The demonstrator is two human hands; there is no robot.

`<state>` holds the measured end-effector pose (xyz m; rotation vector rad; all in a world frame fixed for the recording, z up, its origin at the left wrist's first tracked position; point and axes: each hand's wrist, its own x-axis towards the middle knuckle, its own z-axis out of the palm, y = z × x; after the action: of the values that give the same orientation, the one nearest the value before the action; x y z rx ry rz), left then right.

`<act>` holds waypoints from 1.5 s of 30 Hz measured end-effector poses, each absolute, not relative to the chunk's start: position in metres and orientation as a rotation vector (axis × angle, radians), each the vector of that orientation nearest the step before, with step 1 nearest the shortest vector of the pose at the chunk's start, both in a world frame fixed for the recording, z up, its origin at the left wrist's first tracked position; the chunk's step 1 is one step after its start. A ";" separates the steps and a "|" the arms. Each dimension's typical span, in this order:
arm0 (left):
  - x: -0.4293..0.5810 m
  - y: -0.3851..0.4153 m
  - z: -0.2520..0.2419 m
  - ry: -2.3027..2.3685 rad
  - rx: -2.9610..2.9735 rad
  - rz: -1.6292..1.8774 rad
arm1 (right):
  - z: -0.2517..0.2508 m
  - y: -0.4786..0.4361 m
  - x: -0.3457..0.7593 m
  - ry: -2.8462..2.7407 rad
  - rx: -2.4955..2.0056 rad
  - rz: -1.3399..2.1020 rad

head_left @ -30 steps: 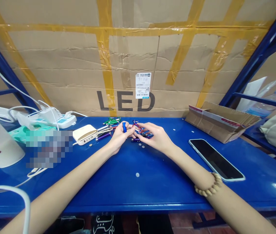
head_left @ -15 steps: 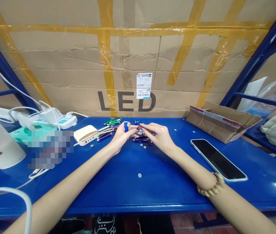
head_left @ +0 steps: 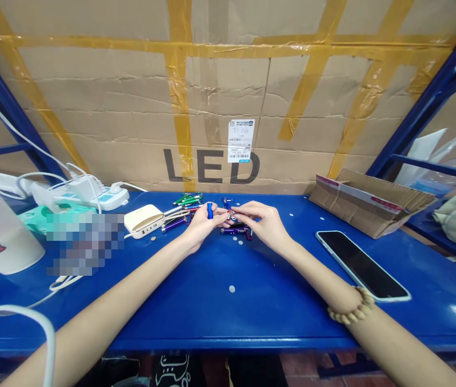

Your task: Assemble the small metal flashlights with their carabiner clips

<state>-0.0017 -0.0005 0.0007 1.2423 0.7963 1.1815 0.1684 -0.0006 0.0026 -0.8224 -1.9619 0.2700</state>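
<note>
My left hand is closed round a small blue metal tube, like a mini keychain flashlight, whose end sticks up beside the thumb. Its fingertips meet those of my right hand, which pinches a small shiny silver piece, perhaps a keychain clasp; its exact kind is too small to tell. Behind and left of my left hand lie several green tubes of like shape and a purple tube. Another purple tube lies just beneath my fingertips, and a blue one is behind them.
A cream power bank, a white power strip with cables and a white cup stand on the left. A phone and an open cardboard box are on the right of the blue table. A large carton walls the back.
My hands keep the same hold, with the fingertips shifting slightly around the silver piece. The whole view has moved a little.
</note>
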 end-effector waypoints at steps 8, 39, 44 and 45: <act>-0.001 -0.001 0.003 0.850 1.217 1.204 | -0.005 0.006 0.172 -2.135 -0.784 0.103; -0.001 0.000 0.005 0.976 1.038 1.094 | -0.005 -0.001 0.171 -2.419 -0.999 -0.076; -0.005 0.003 0.002 0.951 1.121 1.108 | -0.004 -0.002 0.170 -2.484 -1.034 -0.137; -0.005 0.003 0.002 0.946 1.135 1.117 | -0.003 -0.002 0.170 -2.496 -1.044 -0.154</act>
<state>-0.0048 0.0030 0.0023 1.1347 0.9462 1.1170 0.1699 -0.0021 -0.0034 -1.0437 -2.4962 -0.1540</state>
